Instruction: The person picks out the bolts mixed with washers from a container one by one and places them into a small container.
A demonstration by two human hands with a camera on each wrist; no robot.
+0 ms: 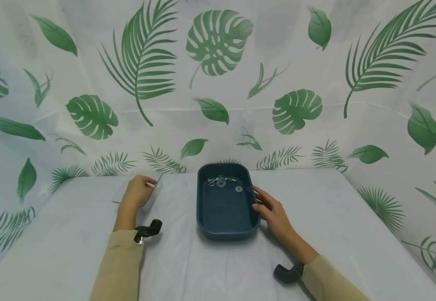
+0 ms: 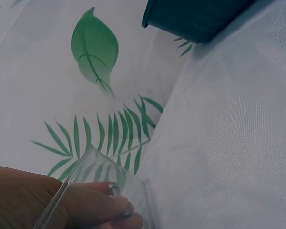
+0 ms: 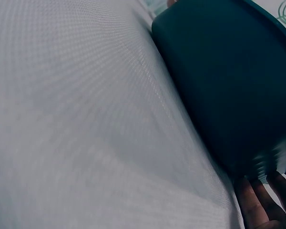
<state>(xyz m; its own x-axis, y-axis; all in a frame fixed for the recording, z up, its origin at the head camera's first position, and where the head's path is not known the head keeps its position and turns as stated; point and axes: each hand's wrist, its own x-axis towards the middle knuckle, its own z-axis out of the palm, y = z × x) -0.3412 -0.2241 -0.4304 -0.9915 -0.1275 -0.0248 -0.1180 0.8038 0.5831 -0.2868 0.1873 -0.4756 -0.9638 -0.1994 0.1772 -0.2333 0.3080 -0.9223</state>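
My left hand [image 1: 137,191] reaches into a clear plastic box [image 2: 145,202] at the left of the table. Between its thumb and fingers it pinches a small silvery metal piece [image 2: 115,189], largely covered by the fingertips. My right hand [image 1: 276,213] holds the right side of a dark blue rectangular bin [image 1: 228,235], thumb at the rim and fingers along the outer wall. Inside the bin, towards its far end, several small bolt-like metal parts [image 1: 212,181] lie beside a washer [image 1: 221,183]. Another washer [image 1: 238,189] lies apart from them, nearer the right wall.
A white cloth [image 1: 176,259] covers the table. Behind it hangs a leaf-patterned backdrop [image 1: 237,100], close to the bin's far end. Black wrist cameras stick out from the left wrist [image 1: 150,229] and the right wrist [image 1: 287,274].
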